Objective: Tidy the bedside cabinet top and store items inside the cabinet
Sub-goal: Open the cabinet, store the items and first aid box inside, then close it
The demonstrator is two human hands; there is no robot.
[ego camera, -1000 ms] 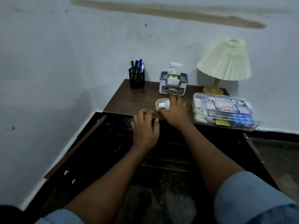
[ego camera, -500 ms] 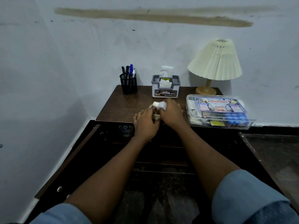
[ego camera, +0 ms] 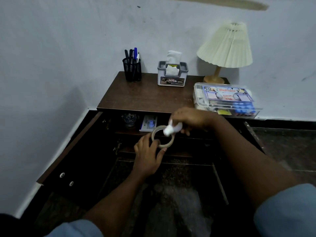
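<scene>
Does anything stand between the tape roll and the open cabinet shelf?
Nothing visible does. The left hand holds the tape roll in front of the shelf; a packet and a glass item sit further left on it.

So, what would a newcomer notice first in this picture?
First the two hands in the middle, before the open cabinet: the left hand holds a tape roll, the right hand grips a small white bottle. Then the cream pleated lamp at the back right of its top, a clear first-aid box before it.

L hand [ego camera: 147,157] grips tape roll [ego camera: 168,144]; R hand [ego camera: 190,118] holds white bottle [ego camera: 169,130] by open cabinet [ego camera: 145,96].
</scene>
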